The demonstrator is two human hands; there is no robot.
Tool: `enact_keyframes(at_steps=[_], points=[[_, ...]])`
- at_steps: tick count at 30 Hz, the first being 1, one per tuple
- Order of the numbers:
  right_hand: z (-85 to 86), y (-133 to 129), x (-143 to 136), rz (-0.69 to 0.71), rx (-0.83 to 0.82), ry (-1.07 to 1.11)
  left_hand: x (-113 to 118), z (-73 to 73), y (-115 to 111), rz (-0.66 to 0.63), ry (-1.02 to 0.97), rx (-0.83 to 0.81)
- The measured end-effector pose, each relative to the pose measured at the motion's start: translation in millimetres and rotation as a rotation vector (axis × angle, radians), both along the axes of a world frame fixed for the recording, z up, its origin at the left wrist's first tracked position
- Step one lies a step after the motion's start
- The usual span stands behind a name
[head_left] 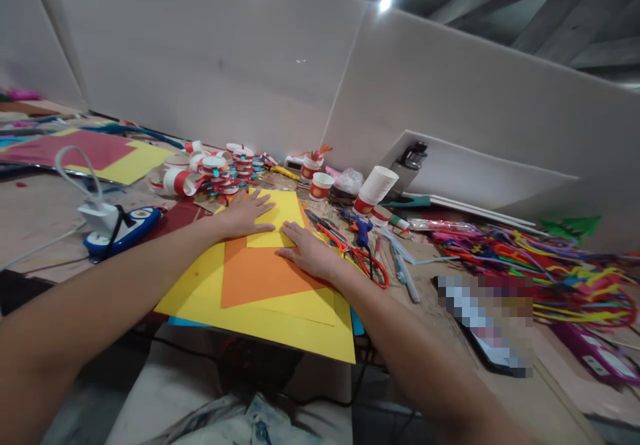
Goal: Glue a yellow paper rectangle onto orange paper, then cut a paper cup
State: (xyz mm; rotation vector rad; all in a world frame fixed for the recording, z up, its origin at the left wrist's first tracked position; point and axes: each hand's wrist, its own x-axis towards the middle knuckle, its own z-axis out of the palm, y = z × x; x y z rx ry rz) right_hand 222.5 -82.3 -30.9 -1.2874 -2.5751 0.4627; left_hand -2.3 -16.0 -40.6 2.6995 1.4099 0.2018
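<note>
Coloured sheets (295, 285) lie in one pile at the near edge of the bench (30, 232), and a pale wall panel (200, 65) rises behind the far edge. Biggest among these papers is a large yellow sheet (200, 292), whose near side comes out to the bench edge. Toward the right edge of the bench spreads a heap of fuzzy strips (565, 272) in many colours. Near the far left corner lie red and yellow sheets (85, 152), one over another. On the large yellow sheet rests an orange sheet (265, 278), turned a little, and upon this a small yellow sheet (283, 208).

Both hands of the person lie on the small yellow sheet. The left hand (245, 215) has its fingers spread apart on the left side of it; the right hand (313, 252), at its near right corner, has the fingers almost straight. Both press flat, without gripping. Toward the near right corner of the bench lies a phone (480, 332) with blurred screen. Close to the far edge, a stack of paper cups (377, 188) leans to the right. Just beside the right hand are scissors (370, 262) with orange-red handles, then a blue glue gun (361, 228).
</note>
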Motion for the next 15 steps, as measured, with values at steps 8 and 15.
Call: enact_keyframes(at_steps=[8, 15], points=[[0.5, 3, 7, 0.06, 0.097, 0.174, -2, 9.1, -21, -0.263, -0.359, -0.054], [0.2, 1, 8, 0.052, 0.12, 0.168, -3, 19.9, -28, -0.308, -0.28, -0.189]])
